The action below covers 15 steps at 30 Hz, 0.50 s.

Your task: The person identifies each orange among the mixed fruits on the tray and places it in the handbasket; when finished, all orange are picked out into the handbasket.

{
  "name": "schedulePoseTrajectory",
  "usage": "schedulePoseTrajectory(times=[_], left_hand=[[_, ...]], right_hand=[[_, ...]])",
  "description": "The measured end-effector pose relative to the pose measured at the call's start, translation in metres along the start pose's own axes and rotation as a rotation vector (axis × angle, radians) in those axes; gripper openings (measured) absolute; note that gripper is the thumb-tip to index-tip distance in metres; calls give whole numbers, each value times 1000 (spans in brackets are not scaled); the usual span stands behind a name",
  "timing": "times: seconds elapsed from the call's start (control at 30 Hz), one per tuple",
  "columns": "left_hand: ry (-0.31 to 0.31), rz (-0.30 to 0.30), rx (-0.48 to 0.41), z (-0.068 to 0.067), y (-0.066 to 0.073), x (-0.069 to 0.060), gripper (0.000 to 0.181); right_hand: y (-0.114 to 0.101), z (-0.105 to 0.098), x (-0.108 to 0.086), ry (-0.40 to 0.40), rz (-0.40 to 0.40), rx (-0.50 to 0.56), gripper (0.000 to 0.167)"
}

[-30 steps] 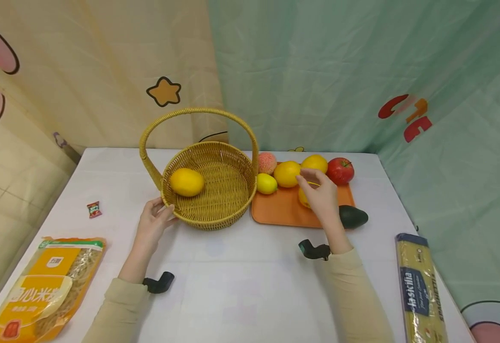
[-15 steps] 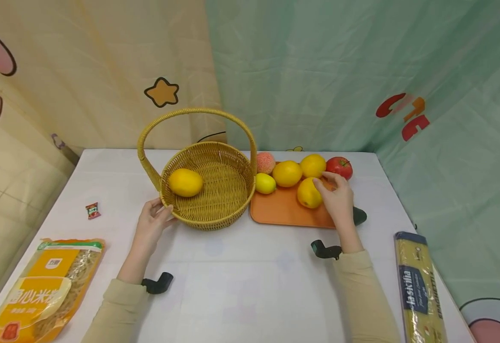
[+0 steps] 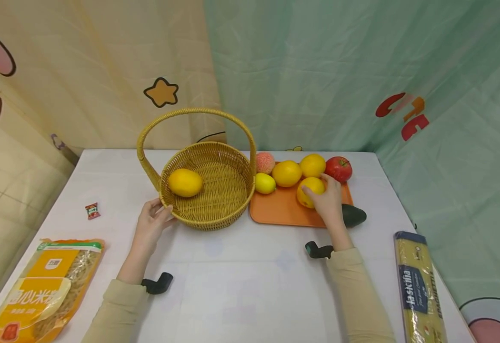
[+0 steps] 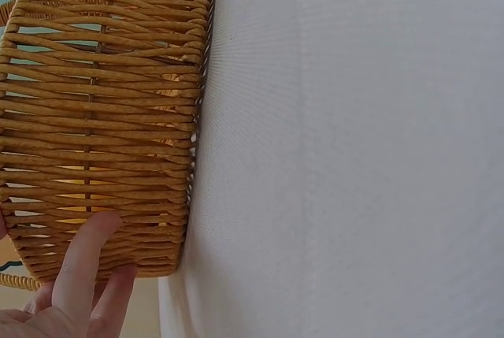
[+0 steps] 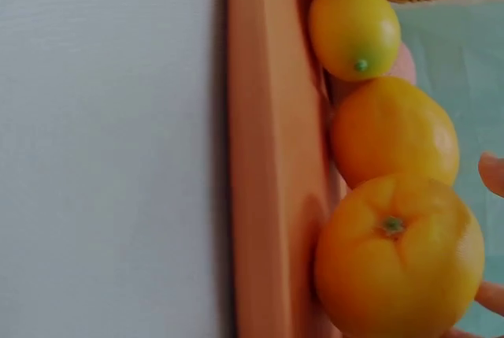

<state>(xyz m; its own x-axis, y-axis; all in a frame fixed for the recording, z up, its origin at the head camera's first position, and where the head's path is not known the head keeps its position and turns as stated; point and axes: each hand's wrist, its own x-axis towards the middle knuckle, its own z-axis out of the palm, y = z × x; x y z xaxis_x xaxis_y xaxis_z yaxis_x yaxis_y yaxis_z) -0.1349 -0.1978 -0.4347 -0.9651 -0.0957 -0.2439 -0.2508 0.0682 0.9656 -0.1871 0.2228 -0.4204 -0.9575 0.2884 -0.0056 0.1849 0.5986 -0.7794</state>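
Observation:
My left hand (image 3: 153, 221) holds the near left rim of a woven basket (image 3: 215, 221), thumb over the rim. Its fingers (image 4: 83, 263) lie against the outer weave in the left wrist view. Inside the basket sits a yellow-orange, lemon-shaped fruit (image 3: 185, 183). Over an orange tray (image 3: 284, 212), my right hand (image 3: 330, 200) is spread around an orange (image 3: 305, 194). In the right wrist view that orange (image 5: 398, 267) shows its stem end; one fingertip (image 5: 493, 174) stands apart from it, and others are partly hidden behind it.
On or beside the tray are a small lemon (image 3: 265, 183), two yellow fruits including one (image 3: 287, 173) in the middle, a pink ball-like fruit (image 3: 265, 163), a red apple (image 3: 339, 169) and a dark green avocado (image 3: 354, 216). Noodle bag (image 3: 46, 290), candy (image 3: 92, 210) and spaghetti pack (image 3: 419, 288) lie farther out.
My right hand first shifts right, off the orange, then comes back left with its thumb over it. The orange stays in place on the tray. My left hand keeps its hold on the basket.

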Motion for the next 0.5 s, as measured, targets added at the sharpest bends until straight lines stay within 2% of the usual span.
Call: schedulePoseTrajectory(times=[0.23, 0.5], left_hand=[[18, 14, -7, 1, 0, -1, 62], [20, 8, -3, 1, 0, -1, 63]], right_hand=[[4, 11, -1, -28, 81, 29, 95], [10, 20, 0, -18, 117, 45, 93]])
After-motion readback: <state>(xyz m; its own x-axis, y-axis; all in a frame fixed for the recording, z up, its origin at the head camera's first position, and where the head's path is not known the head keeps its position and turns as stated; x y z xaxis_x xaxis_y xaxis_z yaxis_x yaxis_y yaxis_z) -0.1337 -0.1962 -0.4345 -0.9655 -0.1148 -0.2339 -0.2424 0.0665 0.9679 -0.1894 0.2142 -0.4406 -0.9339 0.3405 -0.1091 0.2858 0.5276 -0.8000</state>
